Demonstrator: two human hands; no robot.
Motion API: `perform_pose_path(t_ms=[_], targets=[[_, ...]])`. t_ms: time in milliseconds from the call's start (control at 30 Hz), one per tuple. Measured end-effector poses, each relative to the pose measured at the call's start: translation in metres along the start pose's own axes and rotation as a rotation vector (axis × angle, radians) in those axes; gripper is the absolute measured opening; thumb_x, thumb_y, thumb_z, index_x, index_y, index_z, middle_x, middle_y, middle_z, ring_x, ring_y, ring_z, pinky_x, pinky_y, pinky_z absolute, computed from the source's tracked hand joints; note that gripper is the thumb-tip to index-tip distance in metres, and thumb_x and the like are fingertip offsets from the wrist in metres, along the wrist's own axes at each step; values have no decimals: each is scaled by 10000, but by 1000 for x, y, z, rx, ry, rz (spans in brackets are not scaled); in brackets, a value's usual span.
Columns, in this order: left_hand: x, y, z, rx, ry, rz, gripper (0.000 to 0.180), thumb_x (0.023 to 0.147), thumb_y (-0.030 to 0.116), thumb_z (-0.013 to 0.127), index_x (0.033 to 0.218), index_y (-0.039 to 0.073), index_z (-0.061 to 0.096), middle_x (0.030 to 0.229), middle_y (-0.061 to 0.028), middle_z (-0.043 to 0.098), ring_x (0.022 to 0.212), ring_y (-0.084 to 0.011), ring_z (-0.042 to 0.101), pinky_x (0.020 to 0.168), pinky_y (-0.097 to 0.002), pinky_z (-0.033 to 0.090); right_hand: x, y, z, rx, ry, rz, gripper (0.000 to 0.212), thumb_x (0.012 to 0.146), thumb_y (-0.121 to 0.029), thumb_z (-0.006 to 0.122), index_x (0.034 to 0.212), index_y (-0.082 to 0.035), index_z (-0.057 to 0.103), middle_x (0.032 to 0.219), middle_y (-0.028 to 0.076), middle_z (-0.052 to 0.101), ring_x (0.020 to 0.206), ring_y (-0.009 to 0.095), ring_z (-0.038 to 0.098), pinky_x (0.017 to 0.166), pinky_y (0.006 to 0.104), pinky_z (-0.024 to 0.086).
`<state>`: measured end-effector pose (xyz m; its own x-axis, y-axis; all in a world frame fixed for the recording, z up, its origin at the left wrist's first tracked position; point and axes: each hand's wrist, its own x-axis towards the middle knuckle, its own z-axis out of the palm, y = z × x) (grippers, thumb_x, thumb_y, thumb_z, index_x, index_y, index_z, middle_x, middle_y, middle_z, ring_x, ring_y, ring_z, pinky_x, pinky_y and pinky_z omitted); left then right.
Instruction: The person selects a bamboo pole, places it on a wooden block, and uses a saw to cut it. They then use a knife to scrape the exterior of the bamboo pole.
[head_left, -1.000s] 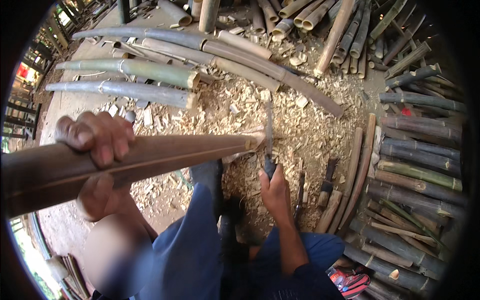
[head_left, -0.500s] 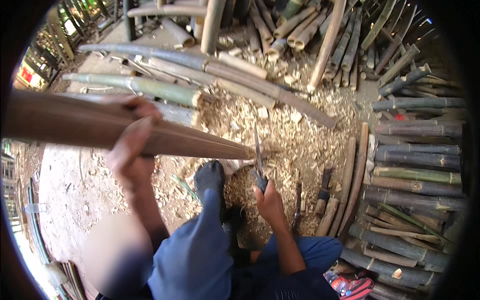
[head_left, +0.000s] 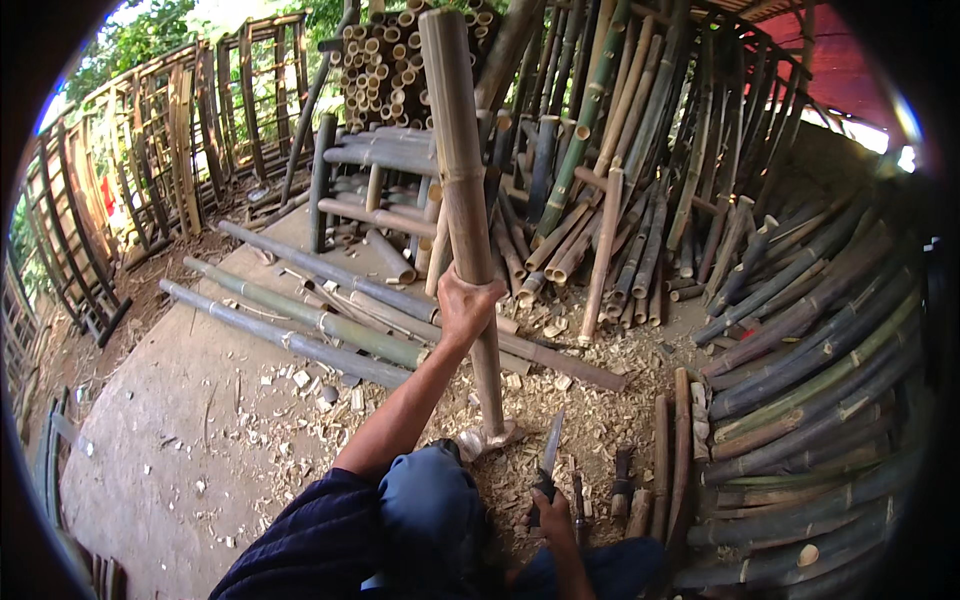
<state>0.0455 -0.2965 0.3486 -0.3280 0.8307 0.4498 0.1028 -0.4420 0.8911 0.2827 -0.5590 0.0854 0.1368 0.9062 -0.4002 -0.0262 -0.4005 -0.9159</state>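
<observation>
My left hand (head_left: 468, 308) is wrapped around a long brown bamboo pole (head_left: 460, 170) below its middle. The pole stands nearly upright, leaning slightly, its thick end up. Its narrow lower end meets a pale wood block (head_left: 488, 440) on the ground, just beyond my knee. To the right and lower, my right hand (head_left: 554, 518) is closed on the dark handle of a long-bladed knife (head_left: 551, 448). The blade points up and away, apart from the pole. Wood chips (head_left: 400, 425) lie around the block.
Long bamboo poles (head_left: 300, 325) lie across the ground at left. A bamboo rack (head_left: 375, 160) and leaning poles (head_left: 640, 110) stand behind. Stacked bamboo (head_left: 800, 400) lines the right side. A second dark-handled tool (head_left: 622, 480) lies near my right hand.
The bamboo pole has swung up from a slanted position on the left to nearly upright, with my left hand still around it. The knife has come away from the pole's lower end. My view has tilted up.
</observation>
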Motion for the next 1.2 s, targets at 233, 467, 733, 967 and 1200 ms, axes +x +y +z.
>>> perform_pose_path(t_ms=[233,467,733,967,1200], targets=[[3,36,-72,-473,-508,-75,835,677,190,855,1393,14,463,1231,-134,654,982,-214,691,881,-340,555,-9,21,-25,-282,142,45,308,965,-280,679,1036,17,640,783,117,700,716,237,713,678,393,556],[24,175,-29,-193,-36,184,744,750,246,922,1285,-48,498,997,-131,705,829,-189,684,774,-343,577,46,86,-86,-285,258,12,265,999,-288,638,1006,-24,608,659,86,638,492,222,636,450,405,517],[45,155,-41,-379,-86,211,295,738,78,802,964,-1,630,802,-74,656,748,-151,646,707,-315,535,-37,-8,-5,-307,84,118,500,933,-445,715,1070,30,639,869,143,708,826,293,693,755,451,530],[19,183,-54,-435,-85,360,659,802,240,850,1290,7,473,1050,-126,628,1005,-197,632,978,-365,503,-20,20,-26,-448,331,65,648,926,-463,716,1317,25,548,1045,185,705,972,332,679,891,472,527],[-33,185,-86,-482,107,298,534,846,261,832,1242,2,584,1074,-97,666,945,-176,658,889,-351,542,-84,-130,21,-79,-7,-225,431,1003,-144,638,1377,6,485,792,71,614,604,156,623,559,323,531]])
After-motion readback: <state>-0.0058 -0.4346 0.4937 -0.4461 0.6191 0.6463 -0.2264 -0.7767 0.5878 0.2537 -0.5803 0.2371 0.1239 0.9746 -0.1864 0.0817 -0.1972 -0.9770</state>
